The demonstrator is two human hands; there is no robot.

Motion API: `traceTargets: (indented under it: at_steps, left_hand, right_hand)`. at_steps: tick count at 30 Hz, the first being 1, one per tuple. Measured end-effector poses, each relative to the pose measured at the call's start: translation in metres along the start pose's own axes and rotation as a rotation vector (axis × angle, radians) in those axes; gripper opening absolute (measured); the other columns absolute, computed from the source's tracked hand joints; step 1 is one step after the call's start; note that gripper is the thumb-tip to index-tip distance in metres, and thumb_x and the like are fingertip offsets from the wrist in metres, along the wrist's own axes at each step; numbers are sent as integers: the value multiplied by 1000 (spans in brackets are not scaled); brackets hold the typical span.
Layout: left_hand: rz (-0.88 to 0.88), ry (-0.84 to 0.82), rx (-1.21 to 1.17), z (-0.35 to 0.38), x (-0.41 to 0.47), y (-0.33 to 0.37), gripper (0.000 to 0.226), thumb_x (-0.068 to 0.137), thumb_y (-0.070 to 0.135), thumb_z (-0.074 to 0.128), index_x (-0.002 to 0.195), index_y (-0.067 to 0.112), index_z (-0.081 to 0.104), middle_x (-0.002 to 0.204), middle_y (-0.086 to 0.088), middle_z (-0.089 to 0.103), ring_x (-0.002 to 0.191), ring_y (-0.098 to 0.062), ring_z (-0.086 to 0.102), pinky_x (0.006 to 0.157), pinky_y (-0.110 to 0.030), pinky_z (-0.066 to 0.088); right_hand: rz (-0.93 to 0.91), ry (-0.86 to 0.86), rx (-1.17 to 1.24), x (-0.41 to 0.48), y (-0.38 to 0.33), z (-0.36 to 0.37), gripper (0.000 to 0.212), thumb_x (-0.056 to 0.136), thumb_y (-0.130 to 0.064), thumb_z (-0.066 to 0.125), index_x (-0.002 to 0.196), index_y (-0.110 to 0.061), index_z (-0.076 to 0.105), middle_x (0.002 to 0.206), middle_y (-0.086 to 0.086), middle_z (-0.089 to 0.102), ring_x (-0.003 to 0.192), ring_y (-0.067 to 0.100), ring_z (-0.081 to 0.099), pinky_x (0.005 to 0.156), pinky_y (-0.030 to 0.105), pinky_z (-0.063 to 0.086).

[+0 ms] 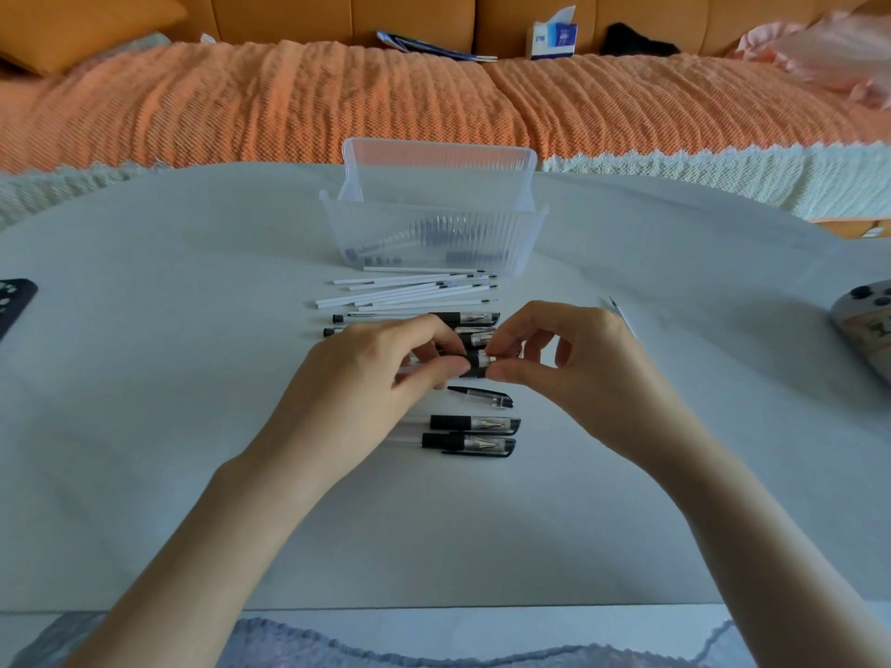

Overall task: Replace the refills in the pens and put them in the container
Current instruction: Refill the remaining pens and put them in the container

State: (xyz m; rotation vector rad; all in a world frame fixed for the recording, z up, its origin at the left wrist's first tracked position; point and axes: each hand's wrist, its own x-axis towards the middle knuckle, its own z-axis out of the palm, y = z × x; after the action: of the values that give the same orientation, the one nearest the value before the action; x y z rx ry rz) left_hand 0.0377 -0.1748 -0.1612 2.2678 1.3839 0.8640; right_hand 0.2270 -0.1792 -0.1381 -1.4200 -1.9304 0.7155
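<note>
Left hand: the left hand [385, 368], at frame centre, is pinching the pen [475, 366] with curled fingers closed tightly round its barrel.
Right hand: the right hand [569, 359] is gripping the same pen's tip end between thumb and forefinger, the other fingers curling loosely.
Pen: it is hovering just above the table [193, 426], among the other pens.
Refills: the white refills [410, 289] are lying fanned out just in front of the container [434, 233], upper centre.
Container: clear and ribbed, it is holding a few dark pieces.
Nearby: 2 capped pens [475, 424] and a loose cap [482, 396] are lying just below the hands.
Room: bare tabletop is stretching left, right and toward the near edge.
Edges: a controller [863, 325] is sitting at the right edge.
Writing: the tissue box [554, 38], top centre, is showing blue print too blurred to read.
</note>
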Motion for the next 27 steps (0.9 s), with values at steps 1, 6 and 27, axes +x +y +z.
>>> traceTargets:
  at_steps: [1,6,27]
  left_hand:
    - [1,3,-1,0,0,0,14,82,45,64,90,34,62,72,20,61,70,-2,55,64,-27,47]
    - [16,11,45,0,0,0,27,71,42,70,90,37,51,83,28,55,67,-2,49,59,-18,37]
    - [1,40,14,0,0,-4,17,81,45,59,85,30,67,77,19,64,74,-1,55,64,-29,49]
  right_hand:
    - [-2,0,3,0,0,0,10,74,-12,76,83,-14,70,62,-13,56,57,-6,50,58,4,35]
    - [4,-5,2,0,0,0,10,75,-12,75,83,-15,70,64,-12,57,57,-7,50,58,4,35]
    - [18,12,11,1,3,-3,11,76,-13,75,79,-20,67,59,-28,55,54,-7,50,57,4,35]
